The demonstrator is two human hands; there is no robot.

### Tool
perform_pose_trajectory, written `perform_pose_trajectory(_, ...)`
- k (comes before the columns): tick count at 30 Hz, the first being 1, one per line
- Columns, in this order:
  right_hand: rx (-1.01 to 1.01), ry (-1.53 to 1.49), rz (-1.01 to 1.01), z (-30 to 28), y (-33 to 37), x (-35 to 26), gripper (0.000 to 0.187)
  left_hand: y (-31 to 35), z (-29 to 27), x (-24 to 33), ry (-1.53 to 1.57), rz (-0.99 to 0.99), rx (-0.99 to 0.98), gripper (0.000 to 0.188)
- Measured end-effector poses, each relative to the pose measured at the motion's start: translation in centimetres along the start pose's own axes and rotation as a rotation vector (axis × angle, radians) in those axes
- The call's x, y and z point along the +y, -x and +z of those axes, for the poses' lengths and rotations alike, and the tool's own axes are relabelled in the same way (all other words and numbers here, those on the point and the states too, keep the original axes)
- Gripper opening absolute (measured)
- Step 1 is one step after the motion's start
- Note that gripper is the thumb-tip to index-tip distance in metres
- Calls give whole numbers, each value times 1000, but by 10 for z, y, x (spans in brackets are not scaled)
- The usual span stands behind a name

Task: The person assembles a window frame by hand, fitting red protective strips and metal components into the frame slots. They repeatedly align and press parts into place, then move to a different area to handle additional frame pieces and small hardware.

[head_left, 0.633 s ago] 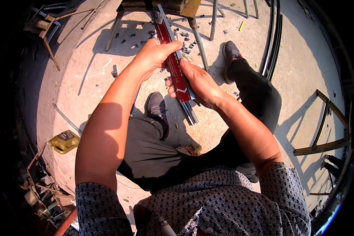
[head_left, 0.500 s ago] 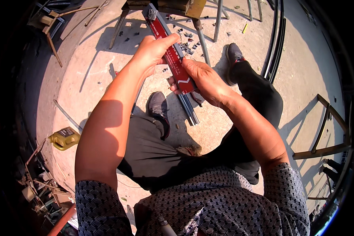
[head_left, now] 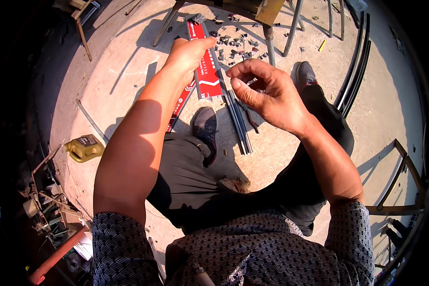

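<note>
My left hand [head_left: 188, 55] is closed round a metal profile [head_left: 208, 71] faced with red printed film, its grey edge showing on the right. A crumpled grey wad [head_left: 197, 18] sits at its far end. Just right of the profile, apart from it, is my right hand [head_left: 271, 97]. Its fingers are curved, with a small gap between thumb and index fingertip, and nothing shows between them. Another red-faced strip [head_left: 180, 107] lies below my left wrist. Beyond the near end of the held profile, several thin dark profiles [head_left: 238, 125] lie together on the ground.
Dark scraps [head_left: 240, 44] are scattered under a yellowish metal stand [head_left: 266, 10]. A gold jug [head_left: 84, 148] stands at left, near piled wood pieces [head_left: 45, 209]. Long black profiles [head_left: 356, 71] lie at right, and an angled metal frame [head_left: 400, 209] stands farther right. A yellow stick [head_left: 322, 45] lies beyond my foot.
My right hand has let go of the red-faced profile and moved right. My left hand still holds the profile, which now hangs more upright in view. The strip beneath has come into clearer view.
</note>
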State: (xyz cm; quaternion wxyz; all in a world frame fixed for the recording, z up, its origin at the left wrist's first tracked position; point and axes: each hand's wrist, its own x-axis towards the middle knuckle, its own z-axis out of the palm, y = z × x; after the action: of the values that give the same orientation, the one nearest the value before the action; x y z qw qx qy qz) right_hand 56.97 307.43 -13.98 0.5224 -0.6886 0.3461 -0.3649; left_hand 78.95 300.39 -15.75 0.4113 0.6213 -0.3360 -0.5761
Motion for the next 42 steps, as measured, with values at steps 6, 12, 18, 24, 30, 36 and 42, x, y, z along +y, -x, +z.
perform_pose_trajectory(6,-51,138,-63,3,-5,-9,21,-10,-8,-10,-88,-5,38,25)
perform_pose_trajectory(12,-72,217,-187,7,-7,-3,21,-16,-7,-15,-120,31,69,25)
perform_pose_trajectory(18,-97,236,-219,8,-5,-1,20,-9,6,-7,-177,47,75,19)
perform_pose_trajectory(24,-156,251,-167,9,-4,-2,18,-2,14,-3,-267,80,96,22)
perform_pose_trajectory(30,-187,196,-101,9,-7,3,21,-1,19,-4,-286,88,87,20)
perform_pose_trajectory(36,-225,145,-66,9,-7,6,23,-2,20,-8,-287,110,59,17)
perform_pose_trajectory(42,-291,96,14,9,-8,8,21,0,23,-6,-288,85,19,17)
